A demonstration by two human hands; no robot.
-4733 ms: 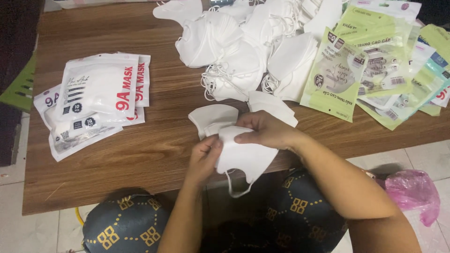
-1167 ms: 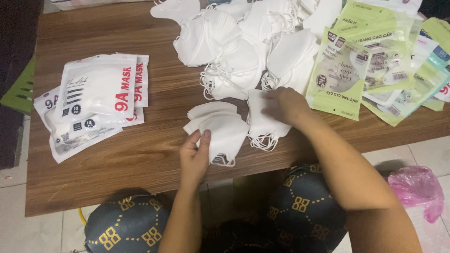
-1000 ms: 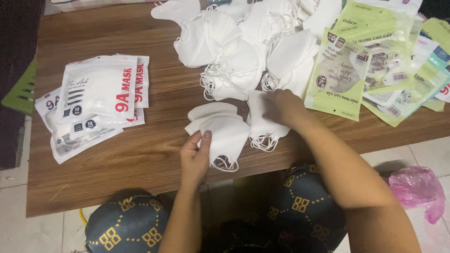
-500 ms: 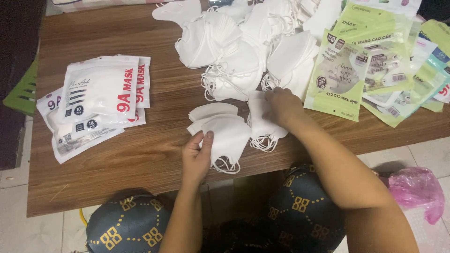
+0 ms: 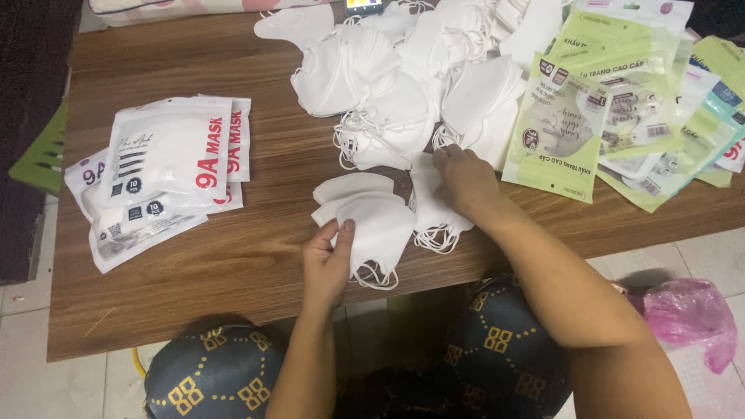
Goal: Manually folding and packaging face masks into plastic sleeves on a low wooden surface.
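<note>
My left hand [image 5: 327,260] rests on a small stack of white face masks [image 5: 365,217] near the front edge of the wooden table [image 5: 233,256], thumb on the top mask. My right hand [image 5: 463,180] presses down on another white mask [image 5: 431,202] just to the right, fingers pinching its upper edge. Its ear loops hang toward the table edge. A big loose heap of white masks [image 5: 403,85] lies right behind both hands.
Sealed white mask packets [image 5: 163,171] are stacked at the left of the table. Several green and white empty pouches [image 5: 621,101] are fanned out at the right. A pink plastic bag [image 5: 687,314] lies on the tiled floor at right. My patterned knees [image 5: 217,376] are under the table edge.
Earlier both hands held one mask above the table edge. Now that mask lies on the stack under my left hand, and my right hand has reached right onto another mask.
</note>
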